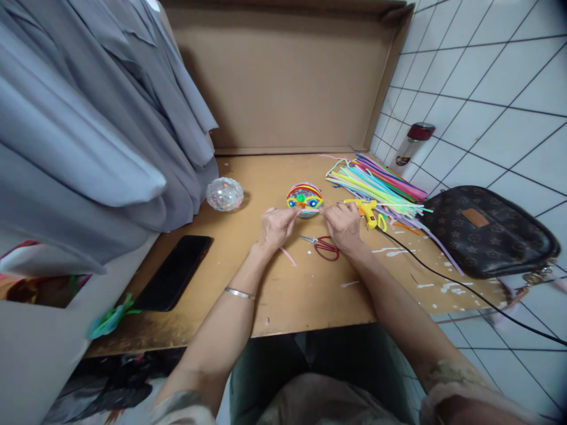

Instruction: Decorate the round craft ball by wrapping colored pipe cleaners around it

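Note:
A clear ball decorated with coloured strips, blue eyes and a green piece (305, 196) sits on the wooden table. At its lower left edge, my left hand (277, 227) is closed in a pinch. My right hand (343, 224) pinches at the lower right. A thin pale strip (310, 211) runs between the fingertips across the front of the ball. Red-handled scissors (326, 248) lie just below, between the hands. Beside my right hand is a yellow glue gun (368, 212). Another clear ball (225, 194) rests farther left.
Coloured pipe cleaners (381, 183) lie at the right, near a bottle (410, 147) and a brown patterned bag (491, 236). A black cable (443, 273) crosses the right side. A phone (175, 273) lies left; grey cloth (101, 112) hangs beyond. Cardboard (287, 77) stands behind.

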The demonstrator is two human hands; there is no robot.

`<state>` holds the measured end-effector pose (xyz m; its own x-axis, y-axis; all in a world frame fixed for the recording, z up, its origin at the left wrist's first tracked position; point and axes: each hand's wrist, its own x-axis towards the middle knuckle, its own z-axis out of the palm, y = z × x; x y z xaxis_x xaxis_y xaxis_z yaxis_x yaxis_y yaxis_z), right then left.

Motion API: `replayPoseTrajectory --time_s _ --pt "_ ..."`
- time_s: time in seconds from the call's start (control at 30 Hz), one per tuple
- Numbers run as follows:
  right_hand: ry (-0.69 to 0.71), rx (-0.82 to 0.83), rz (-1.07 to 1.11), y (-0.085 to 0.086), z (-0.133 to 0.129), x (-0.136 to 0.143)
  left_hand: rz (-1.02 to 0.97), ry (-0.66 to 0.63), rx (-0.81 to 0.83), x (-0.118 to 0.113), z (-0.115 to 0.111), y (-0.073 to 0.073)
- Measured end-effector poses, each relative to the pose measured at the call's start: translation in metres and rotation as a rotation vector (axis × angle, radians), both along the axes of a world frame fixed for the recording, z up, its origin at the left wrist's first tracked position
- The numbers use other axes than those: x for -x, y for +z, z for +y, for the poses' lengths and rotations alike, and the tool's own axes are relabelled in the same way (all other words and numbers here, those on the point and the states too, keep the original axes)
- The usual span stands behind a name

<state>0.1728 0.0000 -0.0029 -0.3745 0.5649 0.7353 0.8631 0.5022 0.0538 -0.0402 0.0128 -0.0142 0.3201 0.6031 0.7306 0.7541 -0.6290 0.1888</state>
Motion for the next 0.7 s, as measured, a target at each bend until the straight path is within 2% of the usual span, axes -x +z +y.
replayPoseTrajectory --time_s 0.23,0.5,0.7 --pt "-0.019 -0.016 0.083 -0.001 -0.001 -0.001 -0.114 0.076 0.016 0.010 0.005 -0.004" --pt "-0.012 -0.010 0.273 -0.009 0.003 0.003 -0.225 0.061 -0.021 0.008 0.003 0.000" --pt "-0.091 -0.023 0.318 -0.013 0.007 -0.007 -0.385 0.160 -0.079 0.012 0.004 0.004"
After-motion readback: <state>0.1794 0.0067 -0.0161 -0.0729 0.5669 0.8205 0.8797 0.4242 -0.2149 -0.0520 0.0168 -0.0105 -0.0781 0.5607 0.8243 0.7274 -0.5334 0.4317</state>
